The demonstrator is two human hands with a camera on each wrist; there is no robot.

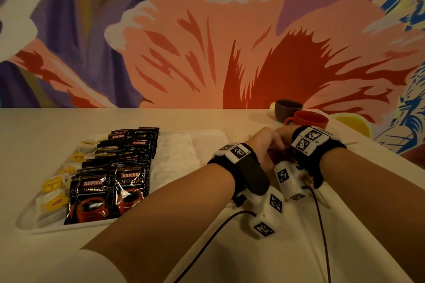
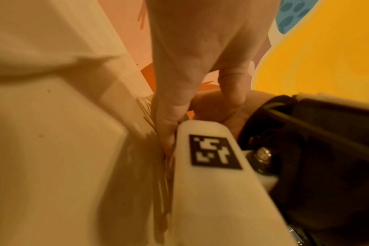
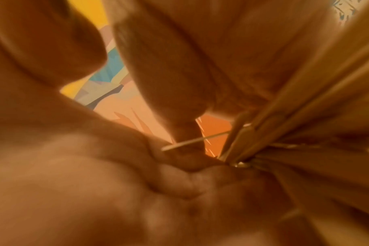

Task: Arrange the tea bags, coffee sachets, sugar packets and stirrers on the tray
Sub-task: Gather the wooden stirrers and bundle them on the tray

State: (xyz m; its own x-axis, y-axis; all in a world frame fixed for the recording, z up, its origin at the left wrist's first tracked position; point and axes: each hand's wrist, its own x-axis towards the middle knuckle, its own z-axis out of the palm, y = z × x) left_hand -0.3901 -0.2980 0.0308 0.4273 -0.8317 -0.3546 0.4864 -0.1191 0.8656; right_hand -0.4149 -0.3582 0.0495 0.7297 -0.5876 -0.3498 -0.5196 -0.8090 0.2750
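Observation:
A white tray (image 1: 213, 136) on the left holds a column of tea bags (image 1: 55, 190) with yellow tags, black coffee sachets (image 1: 128, 163) in overlapping rows, and white sugar packets (image 1: 174, 154). Just right of the tray my left hand (image 1: 264, 145) and right hand (image 1: 285, 135) meet above the table. Together they clasp a bundle of thin wooden stirrers (image 2: 165, 179), which fans out past the right palm (image 3: 295, 108). One stirrer (image 3: 192, 141) sticks out crosswise. In the head view the hands hide the bundle.
A dark cup (image 1: 288, 109) and a red cup (image 1: 308, 119) stand close behind my hands at the table's far edge, against the painted wall. Cables from the wrist cameras trail toward me over the white tablecloth (image 1: 253, 259).

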